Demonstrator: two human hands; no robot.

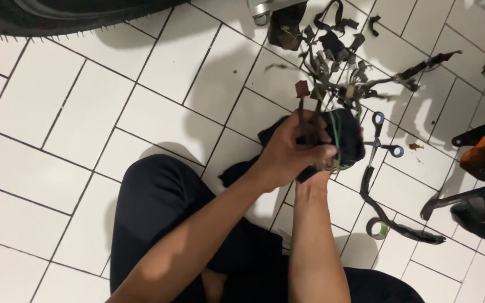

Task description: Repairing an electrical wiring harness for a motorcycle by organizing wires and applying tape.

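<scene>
Largest first: I see the wiring harness (338, 78) fanned over the white tile floor (85, 112). My left hand (287, 154) is clenched round its dark bundled end; my right hand (315, 177), beneath, is mostly hidden, so I cannot tell its grip. Scissors (380, 140) lie just right of the harness end, a tape roll (377, 228) below them. I judge the bundle is being sorted or stripped; steady holding comes next.

The floor (57, 129) is white tiles with dark lines between them — laid slanted. Bright light makes dark shadows on it. A black tire (57, 14) sits at the top — maybe a motorbike's.
</scene>
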